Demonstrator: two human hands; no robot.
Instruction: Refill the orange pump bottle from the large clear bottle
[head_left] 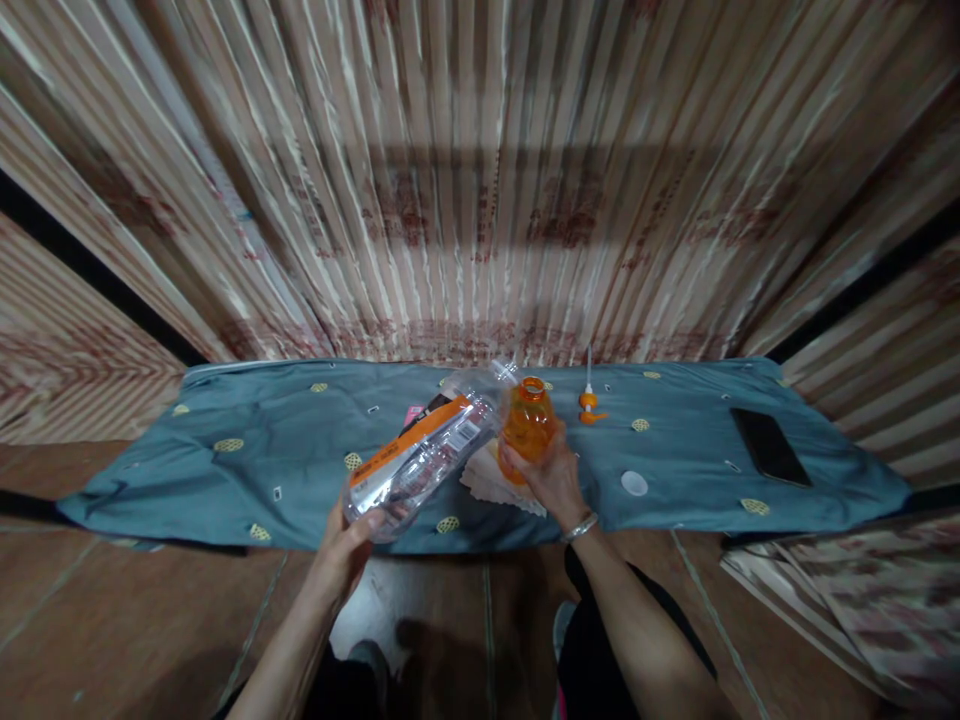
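My left hand (351, 545) is closed around the base of a large clear plastic bottle (420, 465) with an orange and white label. This bottle is tilted, its neck pointing up and right to the mouth of a translucent orange bottle (529, 425). My right hand (546, 470) grips the orange bottle by its side and keeps it upright, its top uncapped. Under it lies a pale cloth or tissue (499, 490) with a wavy edge. Whether any liquid is passing between the bottles I cannot tell. An orange pump head (589, 402) with a clear tube lies to the right.
A blue-green cloth with yellow prints covers the narrow table (247, 480). Toward the right are a white round cap (634, 484) and a dark phone (770, 446). Partly behind the clear bottle shows a pink and black item (414, 414). Striped curtains (480, 180) hang behind.
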